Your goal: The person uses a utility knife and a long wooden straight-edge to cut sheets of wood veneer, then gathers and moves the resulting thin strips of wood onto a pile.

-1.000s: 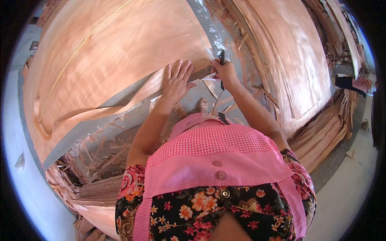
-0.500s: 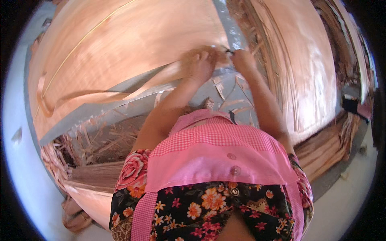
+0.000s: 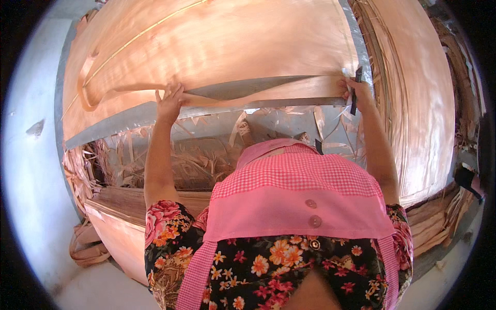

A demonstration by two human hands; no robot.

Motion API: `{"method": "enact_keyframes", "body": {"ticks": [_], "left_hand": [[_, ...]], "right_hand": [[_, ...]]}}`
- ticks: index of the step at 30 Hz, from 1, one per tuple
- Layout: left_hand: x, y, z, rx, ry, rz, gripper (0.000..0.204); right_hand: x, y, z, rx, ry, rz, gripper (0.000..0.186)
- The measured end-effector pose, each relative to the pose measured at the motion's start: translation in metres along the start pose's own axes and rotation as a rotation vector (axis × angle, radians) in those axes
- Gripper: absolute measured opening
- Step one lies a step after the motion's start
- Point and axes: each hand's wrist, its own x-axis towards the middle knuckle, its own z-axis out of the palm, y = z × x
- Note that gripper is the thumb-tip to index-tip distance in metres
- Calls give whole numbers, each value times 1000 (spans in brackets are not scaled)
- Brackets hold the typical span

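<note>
A large, thin wood veneer sheet [image 3: 222, 46] covers the table before me. Along its near edge runs a narrow, partly twisted veneer strip [image 3: 289, 89], separated from the sheet by a gap showing the grey tabletop. My left hand [image 3: 169, 102] rests on the strip with its fingers apart; to its left the strip bends up into a curl. At the table's right corner my right hand [image 3: 356, 92] is closed around a slim black cutter [image 3: 355, 99]. The fingers of that hand also touch the strip's right end. The cutter's blade is hard to make out.
A thin yellowish rod [image 3: 142, 33] lies across the sheet. To the right stands a stack of veneer [image 3: 413, 77] with ragged edges. Veneer scraps [image 3: 194, 157] litter the floor below the table, and more sheets [image 3: 124, 204] lie near me at left.
My left hand has moved left along the strip, away from my right hand, and its fingers have spread. My right hand still holds the cutter. The view has shifted, with the table now further right.
</note>
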Motion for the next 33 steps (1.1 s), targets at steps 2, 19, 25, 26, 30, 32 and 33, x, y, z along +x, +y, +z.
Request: {"method": "enact_keyframes", "body": {"ticks": [2, 19, 25, 26, 30, 32, 33], "left_hand": [[-12, -27, 3, -111, -91, 68, 14], [12, -56, 24, -428, -509, -388, 25], [10, -52, 14, -405, -531, -328, 22], [10, -45, 11, -231, -417, -238, 22], [20, 15, 4, -128, -202, 22, 35], [31, 60, 9, -328, -47, 281, 41], [39, 79, 14, -437, 21, 371, 42]], "right_hand": [[-3, 1, 3, -7, 57, -9, 20], [-38, 3, 73, -259, 567, -64, 23], [-59, 49, 270, -230, 2, 58, 20], [-55, 56, 289, -168, -91, 80, 21], [-37, 71, 317, -93, 85, 150, 23], [-28, 74, 314, -87, 74, 188, 24], [-25, 76, 312, -218, 129, 85, 24]]}}
